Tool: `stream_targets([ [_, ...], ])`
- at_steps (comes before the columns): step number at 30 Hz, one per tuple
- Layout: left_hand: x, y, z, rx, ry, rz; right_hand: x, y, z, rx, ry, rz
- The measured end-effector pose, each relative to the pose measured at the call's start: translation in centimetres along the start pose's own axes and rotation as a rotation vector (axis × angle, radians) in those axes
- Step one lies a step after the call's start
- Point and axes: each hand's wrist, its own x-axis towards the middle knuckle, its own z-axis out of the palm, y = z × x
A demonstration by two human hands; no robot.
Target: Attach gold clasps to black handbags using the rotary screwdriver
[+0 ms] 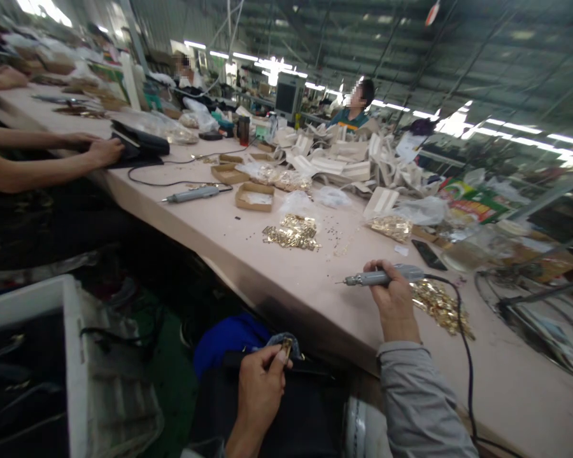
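Over a pale table [296, 273], the right hand [394, 296] grips a screwdriver [368, 278]. The left hand [261, 385] pinches a gold fitting [286, 346].

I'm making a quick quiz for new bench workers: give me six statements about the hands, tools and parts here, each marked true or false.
1. The right hand holds a corded driver. True.
2. The left hand is empty. False: it pinches a small gold-coloured piece.
3. A second driver lies on the table. True.
4. The loose gold-coloured parts form just one pile. False: there is a middle pile and a right pile.
5. The right sleeve is bright red. False: it is grey.
6. A white crate at lower left has dark contents. True.
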Motion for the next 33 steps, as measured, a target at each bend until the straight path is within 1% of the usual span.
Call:
stream_targets([
  [2,-0.3,0.7,0.1,0.009,0.009,0.014,-2.9,0.2,0.3,-0.02,-0.041,-0.001],
  [5,-0.6,1.3,0.2,0.059,0.021,0.023,-7.6,1.0,0.9,-0.078,-0.138,-0.016],
  [7,-0.8,1.5,0.2,0.077,0.03,0.01,-10.5,1.7,1.4,-0.121,-0.164,-0.001],
  [9,-0.9,1.7,0.2,0.085,0.041,0.005,-12.8,2.6,1.7,-0.154,-0.17,0.015],
  [11,-1.1,1.8,0.1,0.093,0.045,0.008,-14.2,3.6,1.9,-0.169,-0.181,0.025],
  [14,-1.1,1.8,0.0,0.104,0.051,0.013,-15.0,4.9,1.8,-0.178,-0.205,0.035],
  [20,-1.1,1.3,-0.1,0.079,0.043,0.012,-15.0,6.3,1.5,-0.207,-0.214,0.052],
  [25,-1.1,1.3,-0.1,0.062,0.046,0.016,-15.1,6.9,1.5,-0.217,-0.211,0.033],
  [33,-1.0,1.1,0.0,0.067,0.046,0.019,-15.3,7.0,1.7,-0.225,-0.209,0.026],
])
